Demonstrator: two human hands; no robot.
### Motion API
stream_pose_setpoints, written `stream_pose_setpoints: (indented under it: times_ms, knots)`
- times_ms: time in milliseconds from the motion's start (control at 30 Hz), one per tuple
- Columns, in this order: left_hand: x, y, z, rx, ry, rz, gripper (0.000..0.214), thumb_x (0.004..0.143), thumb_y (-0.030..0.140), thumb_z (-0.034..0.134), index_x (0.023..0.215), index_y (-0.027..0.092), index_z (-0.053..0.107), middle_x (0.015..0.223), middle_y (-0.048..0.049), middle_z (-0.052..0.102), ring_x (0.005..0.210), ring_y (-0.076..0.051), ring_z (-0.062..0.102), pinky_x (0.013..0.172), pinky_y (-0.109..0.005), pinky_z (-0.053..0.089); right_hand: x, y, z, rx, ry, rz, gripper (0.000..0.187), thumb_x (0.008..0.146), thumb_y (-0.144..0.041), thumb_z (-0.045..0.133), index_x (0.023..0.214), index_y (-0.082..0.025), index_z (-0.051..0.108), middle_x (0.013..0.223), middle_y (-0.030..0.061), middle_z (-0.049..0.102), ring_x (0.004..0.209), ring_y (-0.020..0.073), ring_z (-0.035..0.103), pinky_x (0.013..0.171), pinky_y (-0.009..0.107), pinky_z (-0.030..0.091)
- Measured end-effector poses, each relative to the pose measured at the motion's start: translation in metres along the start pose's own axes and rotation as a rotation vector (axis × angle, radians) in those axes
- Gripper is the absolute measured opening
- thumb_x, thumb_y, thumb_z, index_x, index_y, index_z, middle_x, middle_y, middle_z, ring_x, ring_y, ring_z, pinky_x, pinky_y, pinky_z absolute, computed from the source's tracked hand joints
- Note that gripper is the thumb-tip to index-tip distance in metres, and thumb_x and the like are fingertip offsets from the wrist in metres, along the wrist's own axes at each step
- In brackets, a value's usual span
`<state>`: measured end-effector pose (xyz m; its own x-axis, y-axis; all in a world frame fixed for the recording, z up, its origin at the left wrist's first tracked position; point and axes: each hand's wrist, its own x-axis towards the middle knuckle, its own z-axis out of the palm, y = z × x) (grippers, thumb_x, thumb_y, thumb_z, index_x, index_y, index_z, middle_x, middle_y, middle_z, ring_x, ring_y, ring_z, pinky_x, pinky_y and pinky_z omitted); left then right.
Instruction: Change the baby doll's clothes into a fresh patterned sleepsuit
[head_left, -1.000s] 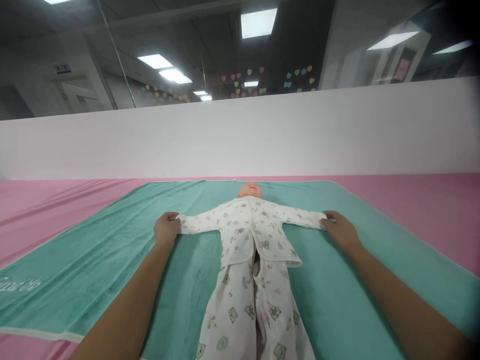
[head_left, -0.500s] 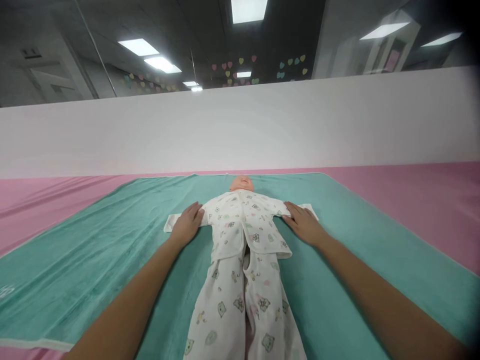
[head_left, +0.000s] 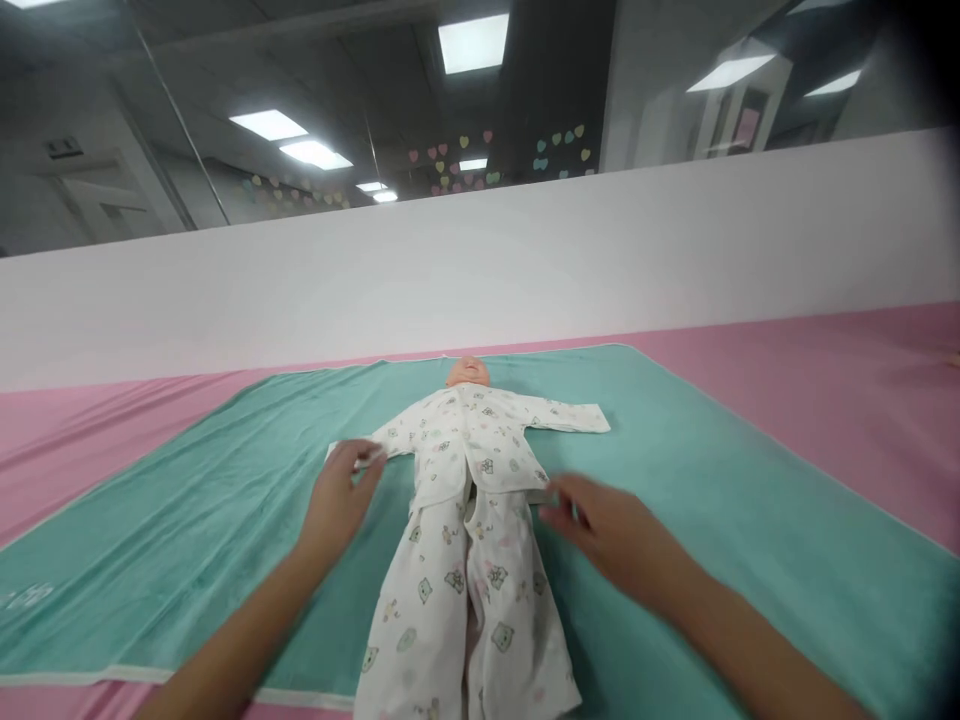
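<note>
A baby doll (head_left: 467,372) lies face up on a teal towel (head_left: 712,480), dressed in a white printed top (head_left: 472,445) and matching trousers (head_left: 465,600), its sleeves spread out to both sides. My left hand (head_left: 337,500) rests on the doll's sleeve on the left, fingers stretched over the cuff. My right hand (head_left: 607,525) hovers beside the hem of the top, at the doll's hip on the right; it is motion-blurred, with the fingers spread and nothing in them.
The towel lies on a pink sheet (head_left: 825,370) that covers the whole surface. A low white wall (head_left: 525,270) runs along the far side, with glass above it. The towel's near edge (head_left: 150,675) is at the lower left.
Both hands have drawn back from the sleeves toward me. The right hand slid down from the doll's shoulder to its hip; the left moved a little outward onto the cuff.
</note>
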<state>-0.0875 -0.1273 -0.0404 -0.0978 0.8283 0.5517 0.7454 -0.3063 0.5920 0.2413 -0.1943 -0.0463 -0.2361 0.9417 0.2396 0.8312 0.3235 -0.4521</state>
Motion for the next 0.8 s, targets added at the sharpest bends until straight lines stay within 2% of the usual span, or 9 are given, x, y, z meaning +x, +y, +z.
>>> stream_pose_setpoints:
  times_ms: [67,167,200,267,333,433,533,633,800]
  knots:
    - [-0.045,0.032,-0.016,0.006,-0.096,0.140,0.014,0.079,0.035,0.056,0.089,0.028,0.062,0.091,-0.0039,0.063,0.078,-0.021,0.058,0.066,-0.030,0.046,-0.042,-0.015,0.014,-0.058,-0.035,-0.092,0.032,0.083,-0.054,0.044,0.073,-0.025,0.052,0.070,-0.0010,0.062,0.056,0.0167,0.056,0.050,0.028,0.038]
    - [-0.101,0.074,-0.025,0.217,-0.299,0.726,0.035,0.076,0.033,0.061,0.111,0.030,0.058,0.106,-0.0049,0.063,0.094,-0.024,0.057,0.082,-0.035,0.046,-0.080,-0.024,0.043,-0.139,0.121,-0.163,0.032,0.066,-0.053,0.064,0.072,-0.023,0.053,0.071,0.0017,0.061,0.056,0.0200,0.057,0.047,0.027,0.034]
    - [-0.114,0.086,-0.024,0.310,-0.309,0.888,0.039,0.076,0.035,0.061,0.114,0.027,0.057,0.109,-0.0061,0.062,0.099,-0.025,0.056,0.087,-0.038,0.043,-0.086,-0.025,0.051,-0.153,0.166,-0.167,0.030,0.065,-0.049,0.067,0.071,-0.023,0.053,0.071,0.0020,0.061,0.057,0.0201,0.057,0.048,0.027,0.034]
    - [-0.129,0.102,-0.016,0.455,-0.281,1.044,0.042,0.077,0.041,0.058,0.114,0.021,0.057,0.109,-0.0092,0.062,0.101,-0.027,0.054,0.090,-0.042,0.041,-0.089,-0.029,0.061,-0.155,0.218,-0.179,0.029,0.062,-0.045,0.069,0.071,-0.023,0.053,0.070,0.0018,0.060,0.057,0.0197,0.056,0.049,0.027,0.033]
    - [-0.136,0.111,-0.008,0.504,-0.239,1.037,0.036,0.079,0.041,0.054,0.108,0.019,0.060,0.101,-0.0094,0.063,0.094,-0.025,0.056,0.088,-0.043,0.041,-0.088,-0.033,0.065,-0.140,0.231,-0.197,0.030,0.059,-0.043,0.070,0.073,-0.023,0.052,0.071,0.0010,0.060,0.057,0.0188,0.055,0.048,0.026,0.030]
    - [-0.143,0.114,-0.001,0.484,-0.207,0.957,0.021,0.084,0.025,0.049,0.100,0.020,0.060,0.086,-0.0046,0.060,0.084,-0.019,0.055,0.090,-0.042,0.040,-0.089,-0.036,0.066,-0.162,0.277,-0.199,0.020,0.067,-0.032,0.066,0.076,-0.023,0.051,0.072,-0.0008,0.058,0.056,0.0170,0.054,0.048,0.026,0.027]
    - [-0.151,0.116,-0.004,0.490,-0.218,0.901,0.026,0.086,0.014,0.041,0.103,0.020,0.059,0.088,-0.0047,0.058,0.087,-0.018,0.054,0.091,-0.042,0.039,-0.094,-0.035,0.068,-0.161,0.313,-0.250,0.012,0.072,-0.021,0.060,0.076,-0.024,0.050,0.073,-0.0016,0.057,0.060,0.0165,0.055,0.052,0.026,0.030]
    - [-0.156,0.119,-0.011,0.482,-0.201,0.894,0.028,0.087,0.014,0.038,0.103,0.019,0.060,0.092,-0.0060,0.059,0.087,-0.020,0.054,0.085,-0.040,0.042,-0.101,-0.034,0.071,-0.124,0.331,-0.287,0.006,0.079,-0.022,0.053,0.075,-0.023,0.049,0.071,-0.0013,0.057,0.059,0.0151,0.055,0.051,0.025,0.033]
    - [-0.161,0.123,-0.018,0.451,-0.085,0.919,0.024,0.083,0.009,0.043,0.094,0.018,0.062,0.086,-0.0047,0.062,0.077,-0.017,0.057,0.070,-0.033,0.045,-0.124,-0.039,0.072,0.004,0.390,-0.143,0.024,0.088,-0.032,0.042,0.069,-0.022,0.052,0.064,-0.0017,0.057,0.047,0.0100,0.053,0.043,0.021,0.032]
